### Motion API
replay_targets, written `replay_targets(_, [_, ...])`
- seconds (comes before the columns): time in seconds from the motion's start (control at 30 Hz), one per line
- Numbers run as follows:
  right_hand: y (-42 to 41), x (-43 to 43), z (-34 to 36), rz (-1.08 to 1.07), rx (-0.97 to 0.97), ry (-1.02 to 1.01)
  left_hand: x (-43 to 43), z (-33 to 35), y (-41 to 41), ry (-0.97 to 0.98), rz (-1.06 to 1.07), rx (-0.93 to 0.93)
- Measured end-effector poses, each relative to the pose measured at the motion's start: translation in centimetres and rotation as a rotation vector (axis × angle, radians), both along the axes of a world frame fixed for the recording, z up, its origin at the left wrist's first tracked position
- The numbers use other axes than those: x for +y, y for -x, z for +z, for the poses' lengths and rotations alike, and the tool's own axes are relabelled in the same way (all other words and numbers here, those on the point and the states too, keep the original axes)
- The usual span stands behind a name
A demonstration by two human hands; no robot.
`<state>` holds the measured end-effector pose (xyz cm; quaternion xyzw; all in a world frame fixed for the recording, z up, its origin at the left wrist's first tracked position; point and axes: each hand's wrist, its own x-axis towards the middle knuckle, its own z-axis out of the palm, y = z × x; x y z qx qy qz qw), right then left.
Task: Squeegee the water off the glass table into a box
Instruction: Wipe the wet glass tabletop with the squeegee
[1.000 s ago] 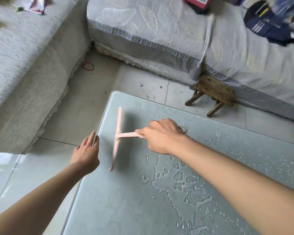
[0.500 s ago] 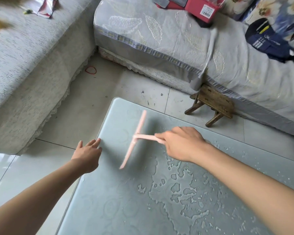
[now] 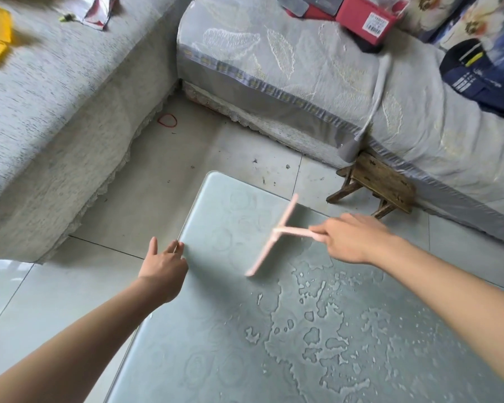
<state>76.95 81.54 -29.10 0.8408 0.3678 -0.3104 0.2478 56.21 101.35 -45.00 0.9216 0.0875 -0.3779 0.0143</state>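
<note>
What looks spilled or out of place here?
Water lies in ragged puddles on the glass table, beside the pink squeegee in the right hand. A red loop lies stray on the floor. No box shows.

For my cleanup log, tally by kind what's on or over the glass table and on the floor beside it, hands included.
squeegee: 1
hands: 2, the left hand and the right hand
wooden stool: 1
red rubber band: 1
Total: 5
</note>
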Motion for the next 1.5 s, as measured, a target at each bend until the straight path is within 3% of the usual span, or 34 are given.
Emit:
replay_targets(0.1, [0.4, 0.2, 1.3, 0.15, -0.116, 0.0, -0.1, 0.1, -0.2, 0.006, 0.011, -0.006])
replay_targets(0.3, [3.0, 8.2, -2.0, 0.263, -0.025, -0.244, 0.0, -0.1, 0.5, 0.059, 0.081, -0.038])
replay_targets(0.53, [2.8, 3.2, -2.9, -0.055, 0.076, -0.15, 0.0, -0.4, 0.7, 0.043, 0.059, -0.06])
replay_targets(0.63, [2.7, 0.5, -1.1, -0.183, -0.018, -0.031, 0.1, -0.3, 0.6, 0.055, 0.067, -0.064])
replay_targets(0.7, [3.6, -0.1, 0.6, -0.127, -0.136, 0.05, 0.0, -0.1, 0.3, 0.054, 0.068, -0.067])
replay_targets(0.77, [6.2, 0.5, 1.5, 0.01, -0.171, -0.017, -0.1, 0.0, 0.0, 0.043, 0.062, -0.057])
replay_targets(0.87, [10.4, 2.8, 1.3, 0.067, -0.003, -0.243, -0.3, 0.0, -0.3, 0.061, 0.096, -0.067])
replay_targets(1.0, [12.8, 4.9, -1.5, 0.168, 0.064, -0.286, 1.3, -0.3, -0.4, 0.272, 0.28, -0.176])
replay_targets(1.1, [12.9, 2.5, -2.2, 0.063, 0.061, -0.249, 3.0, -0.7, 1.3, 0.461, 0.462, -0.358])
replay_targets(1.2, [12.5, -0.2, -0.8, -0.011, 0.032, -0.182, 3.6, -1.0, 3.6, 0.451, 0.642, -0.521])
replay_targets(1.33, [13.1, 0.7, 1.5, 0.09, -0.006, -0.145, 2.4, -1.2, 5.0, 0.476, 0.907, -0.389])
replay_targets(1.5, [14.0, 8.5, 0.7, 0.224, 0.053, -0.254, 0.8, -0.8, 4.9, 0.701, 1.221, -0.269])
